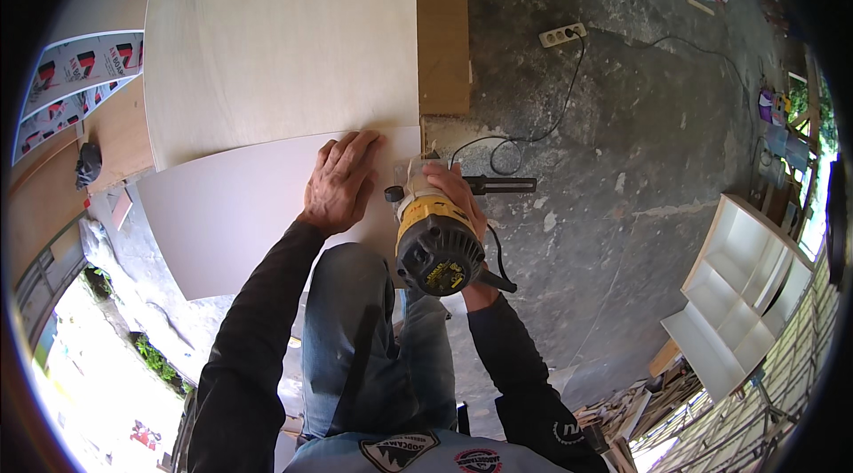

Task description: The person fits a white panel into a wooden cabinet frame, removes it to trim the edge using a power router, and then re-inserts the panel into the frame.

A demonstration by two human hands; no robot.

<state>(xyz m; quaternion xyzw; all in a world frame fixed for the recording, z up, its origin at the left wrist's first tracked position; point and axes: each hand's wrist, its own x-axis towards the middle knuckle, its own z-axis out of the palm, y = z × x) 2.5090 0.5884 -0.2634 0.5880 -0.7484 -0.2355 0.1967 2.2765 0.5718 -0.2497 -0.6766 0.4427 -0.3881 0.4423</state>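
Observation:
A yellow and black trim router (437,246) stands at the right edge of a white sheet (231,215), its clear base near the sheet's corner. My right hand (462,198) is wrapped round the router's body from the right side. A black slotted guide arm (506,185) sticks out to the right of the base. Flat on the sheet, left of the router, rests my left hand (342,182), fingers stretched forward and holding nothing. The sheet's far edge overlaps a large pale plywood board (284,38). The router's bit is hidden from this view.
A brown board (442,29) shows along the plywood's right side. On the grey concrete floor lie a white power strip (562,35) and a looping black cord (558,118). A white shelf unit (737,269) stands at right, with wood scraps (622,411) nearer me.

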